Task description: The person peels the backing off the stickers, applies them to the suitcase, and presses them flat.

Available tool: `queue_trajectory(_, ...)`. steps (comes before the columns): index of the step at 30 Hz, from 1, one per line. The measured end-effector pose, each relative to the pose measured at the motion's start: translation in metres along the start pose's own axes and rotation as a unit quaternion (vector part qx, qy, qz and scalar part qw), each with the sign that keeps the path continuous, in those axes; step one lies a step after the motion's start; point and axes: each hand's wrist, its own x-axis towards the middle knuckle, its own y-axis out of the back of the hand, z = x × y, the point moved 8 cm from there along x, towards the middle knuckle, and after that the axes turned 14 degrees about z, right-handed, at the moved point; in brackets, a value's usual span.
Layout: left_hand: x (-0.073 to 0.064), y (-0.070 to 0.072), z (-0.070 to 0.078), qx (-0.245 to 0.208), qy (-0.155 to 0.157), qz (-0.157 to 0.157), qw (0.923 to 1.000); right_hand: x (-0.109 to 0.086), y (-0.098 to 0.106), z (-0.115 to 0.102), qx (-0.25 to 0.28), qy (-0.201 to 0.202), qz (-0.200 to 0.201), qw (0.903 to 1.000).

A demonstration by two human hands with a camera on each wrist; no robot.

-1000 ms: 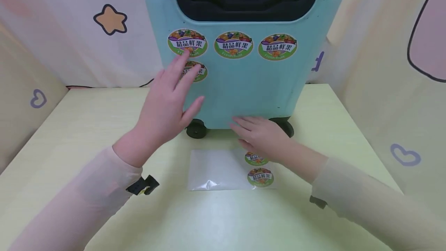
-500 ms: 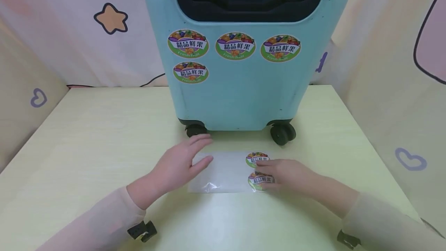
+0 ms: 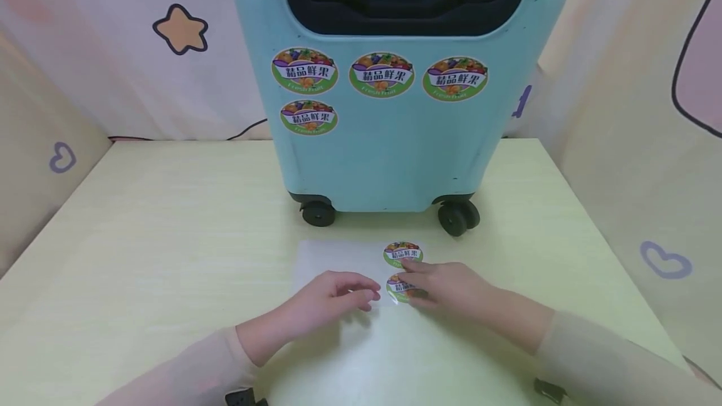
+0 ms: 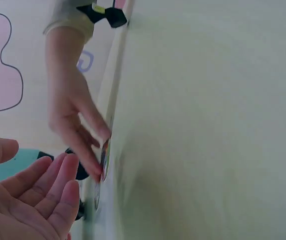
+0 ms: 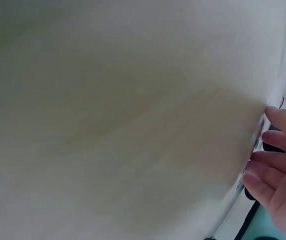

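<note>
A clear sticker sheet (image 3: pixel 338 257) lies on the table, with a far oval fruit sticker (image 3: pixel 403 249) and a near oval fruit sticker (image 3: pixel 397 288) at its right end. My right hand (image 3: pixel 454 287) touches that end with its fingertips, partly covering both stickers. Over the sheet's near edge, my left hand (image 3: pixel 321 299) hovers with loosely bent fingers; its palm (image 4: pixel 28 210) looks empty in the left wrist view. Behind stands a light blue suitcase (image 3: pixel 383 149) bearing three oval stickers in a row and one fruit sticker (image 3: pixel 309 118) below the leftmost.
The suitcase rests on black wheels (image 3: pixel 458 217) on the pale table (image 3: pixel 186 224). Printed cloth walls (image 3: pixel 113 67) enclose the table at the back and sides. A thin dark cord (image 3: pixel 246 130) runs along the back edge.
My left hand has come down from the lower sticker on the suitcase to the sheet. My right hand has moved from the suitcase's base onto the sheet, which has shifted left.
</note>
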Motion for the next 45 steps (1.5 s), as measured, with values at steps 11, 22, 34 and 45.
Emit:
queue_trajectory(11, 0.001, -0.02, -0.009, -0.084, 0.079, -0.025, 0.9931, 0.007, -0.004, 0.002, 0.0, -0.018, -0.023, 0.9996)
queue_trajectory(22, 0.006, -0.034, -0.016, -0.154, 0.141, -0.004, 0.9779, 0.013, 0.005, 0.006, 0.007, -0.034, 0.026, 0.9991)
queue_trajectory(34, 0.012, -0.033, -0.037, -0.311, 0.196, 0.182, 0.912, 0.026, 0.025, -0.003, 0.075, -0.054, 0.065, 0.9937)
queue_trajectory(45, 0.016, -0.025, -0.041, -0.308, 0.187, 0.226, 0.9049, 0.03, 0.034, -0.011, 0.103, -0.019, 0.128, 0.9862)
